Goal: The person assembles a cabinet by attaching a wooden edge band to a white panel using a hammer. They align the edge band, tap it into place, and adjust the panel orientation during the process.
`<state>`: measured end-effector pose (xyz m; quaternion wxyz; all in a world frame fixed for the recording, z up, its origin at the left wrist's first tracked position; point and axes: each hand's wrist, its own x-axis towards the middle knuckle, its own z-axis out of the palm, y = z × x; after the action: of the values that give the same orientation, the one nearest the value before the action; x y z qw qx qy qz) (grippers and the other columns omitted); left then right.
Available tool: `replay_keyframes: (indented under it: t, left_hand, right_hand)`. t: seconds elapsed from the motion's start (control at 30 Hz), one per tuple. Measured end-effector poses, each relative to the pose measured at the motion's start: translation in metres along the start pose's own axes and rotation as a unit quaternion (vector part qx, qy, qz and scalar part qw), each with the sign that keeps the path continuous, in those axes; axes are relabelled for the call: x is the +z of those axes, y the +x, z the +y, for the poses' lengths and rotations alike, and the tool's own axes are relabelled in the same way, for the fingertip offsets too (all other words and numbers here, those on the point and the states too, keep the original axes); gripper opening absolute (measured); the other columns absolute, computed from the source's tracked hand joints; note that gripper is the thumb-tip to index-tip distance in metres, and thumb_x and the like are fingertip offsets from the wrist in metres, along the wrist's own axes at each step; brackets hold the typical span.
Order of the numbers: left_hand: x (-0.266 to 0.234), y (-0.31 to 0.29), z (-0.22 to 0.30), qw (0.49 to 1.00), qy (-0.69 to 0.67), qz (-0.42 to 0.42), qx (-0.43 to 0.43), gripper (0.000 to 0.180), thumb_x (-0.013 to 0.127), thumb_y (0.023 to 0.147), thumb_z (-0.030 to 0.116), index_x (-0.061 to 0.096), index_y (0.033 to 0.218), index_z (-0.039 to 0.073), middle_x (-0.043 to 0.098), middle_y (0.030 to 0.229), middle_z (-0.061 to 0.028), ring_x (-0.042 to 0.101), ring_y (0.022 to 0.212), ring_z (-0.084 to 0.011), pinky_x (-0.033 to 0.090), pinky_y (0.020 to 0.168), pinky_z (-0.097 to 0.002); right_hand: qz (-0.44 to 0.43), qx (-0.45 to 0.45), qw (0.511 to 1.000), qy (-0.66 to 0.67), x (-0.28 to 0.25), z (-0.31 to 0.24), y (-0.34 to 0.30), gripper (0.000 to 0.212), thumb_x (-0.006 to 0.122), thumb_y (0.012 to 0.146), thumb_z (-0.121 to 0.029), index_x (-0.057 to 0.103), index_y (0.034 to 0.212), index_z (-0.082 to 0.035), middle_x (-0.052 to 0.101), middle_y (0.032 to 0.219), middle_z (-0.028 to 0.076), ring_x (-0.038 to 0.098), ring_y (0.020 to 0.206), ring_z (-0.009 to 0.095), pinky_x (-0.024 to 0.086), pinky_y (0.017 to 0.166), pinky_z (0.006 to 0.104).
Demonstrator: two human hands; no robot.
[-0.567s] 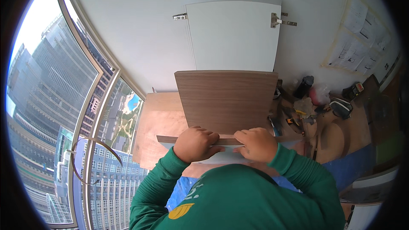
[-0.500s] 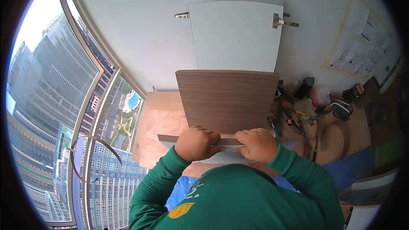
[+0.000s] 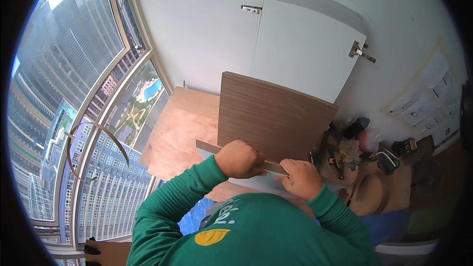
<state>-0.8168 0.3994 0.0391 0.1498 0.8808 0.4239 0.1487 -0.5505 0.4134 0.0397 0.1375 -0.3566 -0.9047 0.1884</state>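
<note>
1. Left hand (image 3: 240, 159) curls over the brown edge of a pale-faced panel (image 3: 261, 182); right hand (image 3: 300, 178) pinches that edge, thumb on the near side.
2. The panel's right in front of the green-sleeved torso!
3. Just beyond, a wood-grain board (image 3: 276, 118) stands tilted.
4. Behind that, a white hinged door (image 3: 305, 49).
5. Off right, hand tools (image 3: 338, 168) crowd the table (image 3: 182, 123).

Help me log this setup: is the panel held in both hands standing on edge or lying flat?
Standing on edge: the panel shows its narrow brown edge uppermost under the left hand and right hand, pale face below.
</note>
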Motion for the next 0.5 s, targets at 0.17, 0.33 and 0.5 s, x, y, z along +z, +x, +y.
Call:
replay_keyframes:
  t: [0.17, 0.33, 0.5]
  left_hand:
    - [-0.018, 0.012, -0.015, 0.997, -0.021, -0.078, 0.021, 0.043, 0.076, 0.095, 0.050, 0.074, 0.084, 0.009, 0.068, 0.072, -0.0161, 0.069, 0.073, -0.0398, 0.055, 0.069, -0.0508]
    - [-0.070, 0.078, -0.079, 0.958, -0.116, 0.248, -0.091, 0.043, 0.062, 0.108, 0.045, 0.078, 0.102, 0.006, 0.073, 0.083, -0.0176, 0.070, 0.075, -0.0347, 0.056, 0.071, -0.0446]
    - [-0.128, 0.175, -0.169, 0.783, -0.340, 0.484, -0.194, 0.045, 0.062, 0.108, 0.043, 0.074, 0.121, 0.002, 0.076, 0.105, -0.0141, 0.070, 0.090, -0.0236, 0.058, 0.084, -0.0385]
  right_hand:
    - [0.004, 0.007, 1.000, -0.001, 0.002, 0.001, 0.004, 0.037, 0.085, 0.085, -0.031, 0.067, 0.103, -0.004, 0.072, 0.091, 0.015, 0.070, 0.087, 0.039, 0.054, 0.075, 0.0498]
    - [-0.002, 0.006, 1.000, -0.014, 0.001, -0.005, 0.007, 0.029, 0.079, 0.089, -0.028, 0.063, 0.098, -0.006, 0.068, 0.087, 0.012, 0.068, 0.081, 0.038, 0.052, 0.073, 0.0496]
    - [-0.004, 0.029, 0.999, -0.042, 0.001, -0.014, 0.009, 0.029, 0.080, 0.087, -0.028, 0.064, 0.099, -0.007, 0.069, 0.093, 0.011, 0.067, 0.087, 0.037, 0.052, 0.077, 0.0487]
